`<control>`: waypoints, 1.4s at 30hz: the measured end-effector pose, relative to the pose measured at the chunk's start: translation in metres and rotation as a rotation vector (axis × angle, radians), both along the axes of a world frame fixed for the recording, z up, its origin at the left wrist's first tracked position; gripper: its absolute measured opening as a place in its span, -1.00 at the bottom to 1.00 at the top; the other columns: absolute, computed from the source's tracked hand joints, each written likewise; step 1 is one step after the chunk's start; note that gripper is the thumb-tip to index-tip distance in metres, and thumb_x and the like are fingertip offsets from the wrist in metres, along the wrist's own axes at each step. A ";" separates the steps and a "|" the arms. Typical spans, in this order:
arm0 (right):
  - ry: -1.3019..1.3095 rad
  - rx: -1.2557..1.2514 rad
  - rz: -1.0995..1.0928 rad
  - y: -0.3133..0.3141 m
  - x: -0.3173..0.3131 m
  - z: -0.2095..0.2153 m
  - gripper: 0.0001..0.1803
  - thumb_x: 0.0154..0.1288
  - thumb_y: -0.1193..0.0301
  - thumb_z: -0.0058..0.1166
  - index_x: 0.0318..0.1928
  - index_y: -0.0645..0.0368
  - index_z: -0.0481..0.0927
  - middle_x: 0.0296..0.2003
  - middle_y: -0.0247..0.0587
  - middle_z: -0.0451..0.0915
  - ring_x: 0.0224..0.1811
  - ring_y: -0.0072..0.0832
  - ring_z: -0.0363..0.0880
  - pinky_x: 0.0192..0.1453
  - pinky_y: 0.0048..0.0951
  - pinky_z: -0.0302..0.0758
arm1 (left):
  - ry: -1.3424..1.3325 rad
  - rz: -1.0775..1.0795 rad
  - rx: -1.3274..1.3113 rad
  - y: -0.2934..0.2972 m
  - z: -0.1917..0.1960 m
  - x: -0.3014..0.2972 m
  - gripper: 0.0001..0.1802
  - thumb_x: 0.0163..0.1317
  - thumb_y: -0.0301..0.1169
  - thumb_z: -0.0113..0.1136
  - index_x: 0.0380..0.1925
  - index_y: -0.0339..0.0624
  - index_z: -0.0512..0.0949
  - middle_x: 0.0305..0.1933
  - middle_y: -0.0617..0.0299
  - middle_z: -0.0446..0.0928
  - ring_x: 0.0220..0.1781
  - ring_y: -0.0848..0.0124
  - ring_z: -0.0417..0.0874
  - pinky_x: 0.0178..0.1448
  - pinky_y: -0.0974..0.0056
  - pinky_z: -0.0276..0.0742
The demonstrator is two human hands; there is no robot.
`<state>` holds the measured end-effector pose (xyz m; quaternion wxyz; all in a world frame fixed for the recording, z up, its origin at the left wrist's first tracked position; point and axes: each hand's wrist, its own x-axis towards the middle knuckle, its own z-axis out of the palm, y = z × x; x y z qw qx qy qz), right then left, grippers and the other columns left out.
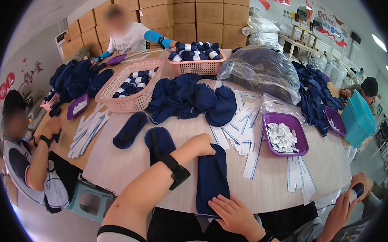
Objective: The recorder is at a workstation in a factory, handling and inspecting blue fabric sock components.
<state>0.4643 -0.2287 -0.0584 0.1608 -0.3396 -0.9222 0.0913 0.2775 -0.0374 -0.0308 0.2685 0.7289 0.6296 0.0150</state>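
Note:
A navy sock (212, 178) lies flat on the wooden table (269, 185) in front of me, its length running toward me. My left hand (200, 145) is closed into a loose fist and presses on the sock's far end. My right hand (231, 213) rests with spread fingers on the sock's near end at the table edge. Two more flat navy socks lie to the left: one (159, 142) beside my left wrist, another (130, 129) further left. A heap of navy socks (190, 99) sits beyond them.
White paper bands (241, 131) are scattered at centre. A purple tray (284, 135) holds small white labels. Two pink baskets (132, 102) (198, 67) hold banded socks. A clear bag (261, 70) sits at the back. Other people work at left, far left, right and lower right.

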 end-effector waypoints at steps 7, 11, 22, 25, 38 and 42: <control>0.008 0.002 -0.019 0.006 -0.008 0.002 -0.46 0.03 0.33 0.08 0.09 0.08 0.33 0.05 -0.30 0.38 0.16 -0.44 0.27 0.24 -0.19 0.12 | -0.380 -0.029 0.297 -0.064 0.074 -0.031 -0.51 0.01 -0.29 0.13 -0.07 -0.32 0.35 -0.14 -0.14 0.46 -0.05 0.11 0.49 0.00 0.24 0.37; 0.007 0.027 -0.062 0.006 -0.002 0.004 -0.47 0.05 0.31 0.08 0.09 0.07 0.33 0.05 -0.29 0.38 0.16 -0.44 0.27 0.27 -0.17 0.06 | -0.464 -0.174 0.482 -0.139 0.090 -0.046 -0.61 -0.03 -0.44 0.11 -0.12 -0.18 0.41 -0.09 0.07 0.45 -0.01 0.24 0.45 0.07 0.25 0.30; 0.052 -0.064 -0.032 0.007 -0.013 0.011 -0.43 0.05 0.21 0.10 0.10 0.09 0.33 0.04 -0.22 0.38 0.16 -0.38 0.29 0.26 -0.11 0.05 | -0.222 -0.346 0.597 -0.190 -0.019 -0.029 -0.41 0.09 -0.17 0.06 0.08 -0.26 0.25 0.09 -0.07 0.33 0.06 0.03 0.39 0.11 0.08 0.24; 0.077 -0.125 -0.105 0.009 -0.001 0.025 -0.45 0.03 0.26 0.13 0.07 0.11 0.36 0.05 -0.15 0.37 0.14 -0.27 0.30 0.26 -0.07 0.07 | -0.479 -0.118 0.529 -0.182 -0.015 -0.031 -0.51 0.04 -0.31 0.11 -0.01 -0.27 0.33 -0.08 -0.06 0.42 -0.02 0.05 0.42 0.07 0.15 0.29; 0.382 -0.267 -0.302 0.052 -0.006 0.048 -0.67 0.15 0.53 -0.10 -0.02 0.22 0.40 -0.08 0.01 0.44 0.03 -0.11 0.37 0.11 -0.32 0.29 | -0.341 0.316 0.572 -0.160 -0.029 -0.013 -0.89 0.04 -0.43 0.10 -0.45 -0.23 0.46 -0.48 0.09 0.44 -0.37 0.18 0.48 -0.29 0.21 0.39; 0.305 -0.152 -0.327 0.060 -0.025 0.037 -0.60 0.15 0.48 -0.09 0.04 0.27 0.33 -0.04 0.09 0.40 0.07 -0.05 0.32 0.13 -0.26 0.26 | -0.330 0.337 0.485 -0.160 -0.018 -0.009 -0.89 0.01 -0.41 0.13 -0.47 -0.20 0.47 -0.49 0.13 0.43 -0.36 0.19 0.48 -0.28 0.22 0.40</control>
